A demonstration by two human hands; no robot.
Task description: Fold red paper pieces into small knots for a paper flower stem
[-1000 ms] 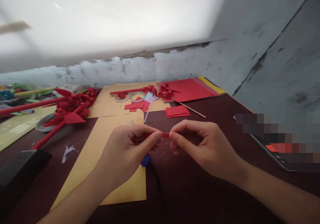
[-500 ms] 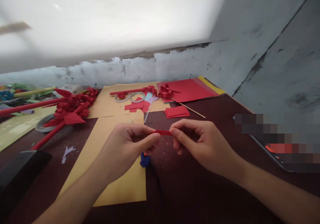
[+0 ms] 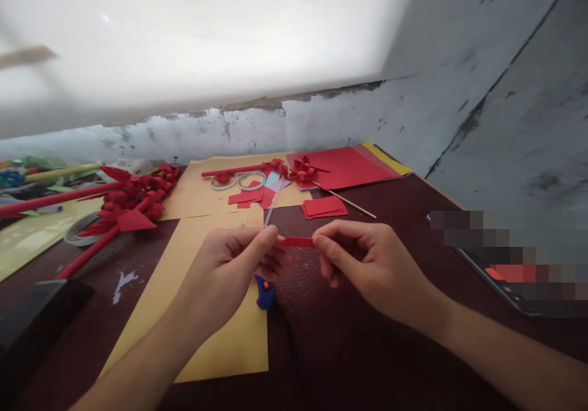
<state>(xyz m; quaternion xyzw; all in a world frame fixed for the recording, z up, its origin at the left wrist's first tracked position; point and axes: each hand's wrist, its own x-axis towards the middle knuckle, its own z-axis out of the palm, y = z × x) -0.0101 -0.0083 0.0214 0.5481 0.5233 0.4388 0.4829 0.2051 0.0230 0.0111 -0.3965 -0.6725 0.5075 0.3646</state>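
A narrow red paper strip (image 3: 297, 242) stretches between my two hands, a little above the dark table (image 3: 367, 350). My left hand (image 3: 234, 270) pinches its left end between thumb and fingers. My right hand (image 3: 367, 264) pinches its right end, with the other fingers curled in. Under my left hand a small blue object (image 3: 264, 291) lies at the edge of a tan paper sheet (image 3: 202, 313).
Red paper flowers on red sticks (image 3: 124, 206) lie at the left beside a tape roll (image 3: 78, 230). Two tape rings (image 3: 239, 181), red paper scraps (image 3: 250, 196), a stack of red squares (image 3: 324, 207), a thin wooden stick (image 3: 349, 203) and red sheets (image 3: 349, 165) lie at the back. A phone (image 3: 500, 276) is at the right.
The red strip shows longer between my hands than a second ago. My left fingers have slid left along it. My right hand has hardly moved.
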